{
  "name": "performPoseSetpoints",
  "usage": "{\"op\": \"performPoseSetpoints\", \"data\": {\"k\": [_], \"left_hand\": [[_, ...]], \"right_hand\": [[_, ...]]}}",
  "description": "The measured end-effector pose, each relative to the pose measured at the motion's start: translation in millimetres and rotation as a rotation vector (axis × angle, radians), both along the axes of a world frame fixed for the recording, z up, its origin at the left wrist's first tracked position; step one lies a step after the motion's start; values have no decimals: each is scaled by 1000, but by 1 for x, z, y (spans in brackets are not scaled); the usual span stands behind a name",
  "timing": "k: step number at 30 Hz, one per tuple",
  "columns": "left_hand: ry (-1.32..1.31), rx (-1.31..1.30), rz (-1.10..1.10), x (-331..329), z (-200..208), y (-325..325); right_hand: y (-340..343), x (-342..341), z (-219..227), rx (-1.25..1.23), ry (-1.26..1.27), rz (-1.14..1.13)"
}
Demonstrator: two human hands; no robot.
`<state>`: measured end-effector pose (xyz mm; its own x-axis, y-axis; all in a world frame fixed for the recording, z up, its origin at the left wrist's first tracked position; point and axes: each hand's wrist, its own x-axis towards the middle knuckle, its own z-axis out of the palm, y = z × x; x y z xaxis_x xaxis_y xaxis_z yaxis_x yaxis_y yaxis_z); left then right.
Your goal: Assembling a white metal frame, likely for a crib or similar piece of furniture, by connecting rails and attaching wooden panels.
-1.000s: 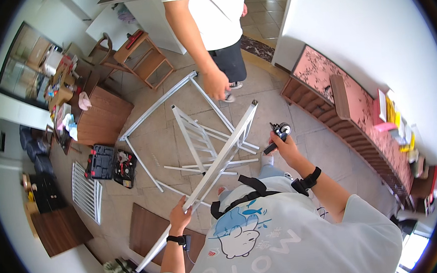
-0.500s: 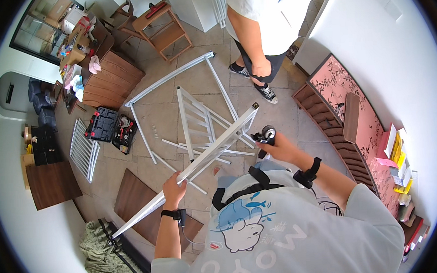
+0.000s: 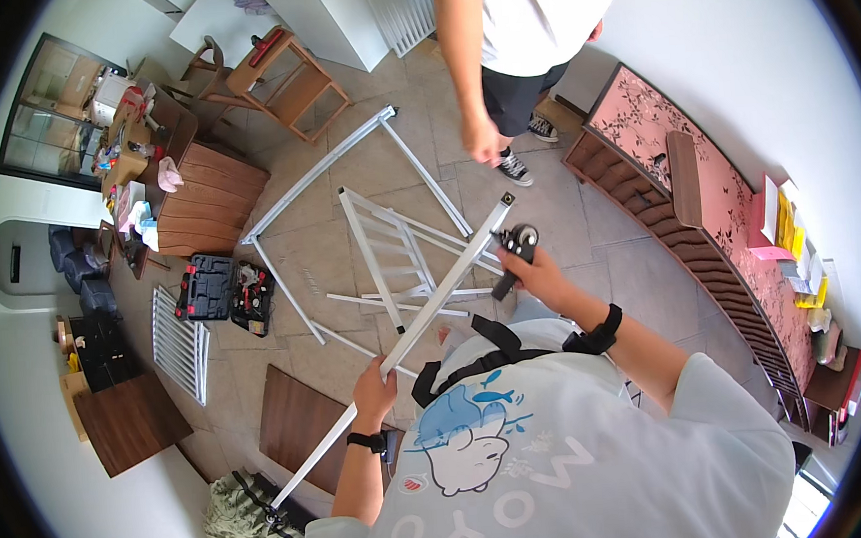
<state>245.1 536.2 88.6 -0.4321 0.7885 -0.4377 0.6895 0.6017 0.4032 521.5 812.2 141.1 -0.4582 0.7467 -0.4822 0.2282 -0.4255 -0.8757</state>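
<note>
My left hand [image 3: 373, 391] is wrapped around a long white square metal tube [image 3: 433, 310], which slants up to the right across the view. The tube's open upper end [image 3: 507, 200] shows a dark square hole. Close beside that end, my right hand [image 3: 541, 277] grips a black wheel like a caster [image 3: 520, 241], with a dark part jutting down from it. Whether the wheel touches the tube I cannot tell. At the tube's lower end a small dark fitting [image 3: 275, 516] shows near crumpled green cloth [image 3: 240, 532].
White metal frame pieces [image 3: 371, 258] lie on the tiled floor ahead. An open tool case [image 3: 210, 287] and a slatted white panel [image 3: 181, 343] stand left. A brown board [image 3: 311, 414] lies near me. Another person [image 3: 534, 26] stands ahead; a pink-topped cabinet [image 3: 638, 118] is right.
My view has shifted, and the tube and both hands sit slightly differently in it. The wheel is turned more toward me. The other person's feet and arm have moved.
</note>
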Motion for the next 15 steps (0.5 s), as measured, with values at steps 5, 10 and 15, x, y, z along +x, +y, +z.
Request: {"op": "performPoseSetpoints", "data": {"k": [5,10,15], "left_hand": [[19,72,-14,-2,1,-1],[60,113,-21,-6,-1,0],[72,100,16,-7,-1,4]], "right_hand": [[5,-13,29,-258,251,-72],[2,-28,52,-306,353,-45],[-3,-36,61,-247,192,62]]}}
